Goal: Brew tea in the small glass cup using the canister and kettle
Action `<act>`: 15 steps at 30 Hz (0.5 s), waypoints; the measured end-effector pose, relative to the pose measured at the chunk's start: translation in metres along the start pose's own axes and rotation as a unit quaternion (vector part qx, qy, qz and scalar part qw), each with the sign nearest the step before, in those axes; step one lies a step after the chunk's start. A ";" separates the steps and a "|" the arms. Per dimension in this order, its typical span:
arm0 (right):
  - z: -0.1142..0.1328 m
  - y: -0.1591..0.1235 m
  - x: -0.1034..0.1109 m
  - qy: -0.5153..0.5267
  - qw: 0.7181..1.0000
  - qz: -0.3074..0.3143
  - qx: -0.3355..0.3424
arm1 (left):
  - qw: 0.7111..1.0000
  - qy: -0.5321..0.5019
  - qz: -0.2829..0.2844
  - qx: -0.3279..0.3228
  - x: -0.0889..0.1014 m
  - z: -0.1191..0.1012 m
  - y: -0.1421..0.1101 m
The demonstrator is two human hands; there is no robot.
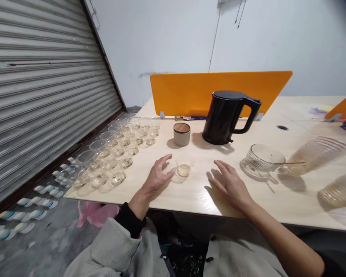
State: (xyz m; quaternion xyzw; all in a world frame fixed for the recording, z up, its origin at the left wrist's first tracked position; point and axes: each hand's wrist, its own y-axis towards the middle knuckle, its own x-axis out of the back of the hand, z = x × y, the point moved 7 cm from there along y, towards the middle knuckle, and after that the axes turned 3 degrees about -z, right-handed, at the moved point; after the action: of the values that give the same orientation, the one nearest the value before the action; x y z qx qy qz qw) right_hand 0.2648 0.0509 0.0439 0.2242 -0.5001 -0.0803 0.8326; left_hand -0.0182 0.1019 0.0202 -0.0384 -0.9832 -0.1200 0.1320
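Left to right: rows of filled glass cups (115, 154) on the bench (190, 192); left hand (158, 177), open, empty, beside a small glass cup (184, 166); right hand (230, 184), open, flat; black kettle (227, 117) behind.

The left hand (158, 176) lay open near the front edge of the tabletop (276, 215), palm down and tilted inward, fingers (165, 159) spread and lightly curled, thumb pointing right. Its forearm rose from a grey sleeve with a dark cuff. The right hand (230, 184) hovered flat and open, fingers stretched toward the back-left, holding nothing. Its bare forearm ran back over the front edge toward the lower right.
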 end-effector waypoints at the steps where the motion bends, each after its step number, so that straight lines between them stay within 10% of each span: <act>1: 0.001 0.007 -0.010 -0.003 1.000 0.026 0.000 | 1.000 0.011 -0.014 -0.001 0.004 0.003 0.001; 8: 0.021 0.031 -0.064 -0.102 0.983 0.154 -0.006 | 0.945 0.313 0.041 -0.086 -0.015 0.008 0.006; 15: 0.029 0.014 -0.073 -0.180 0.964 0.196 0.008 | 0.867 0.476 0.137 -0.060 -0.034 0.010 -0.003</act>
State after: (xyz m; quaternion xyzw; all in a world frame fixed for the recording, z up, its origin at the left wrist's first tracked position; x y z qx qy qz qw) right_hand 0.2033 0.0809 0.0034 0.1106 -0.6767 0.0490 0.7263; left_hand 0.0115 0.1000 0.0015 -0.1193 -0.7766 -0.1635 0.5966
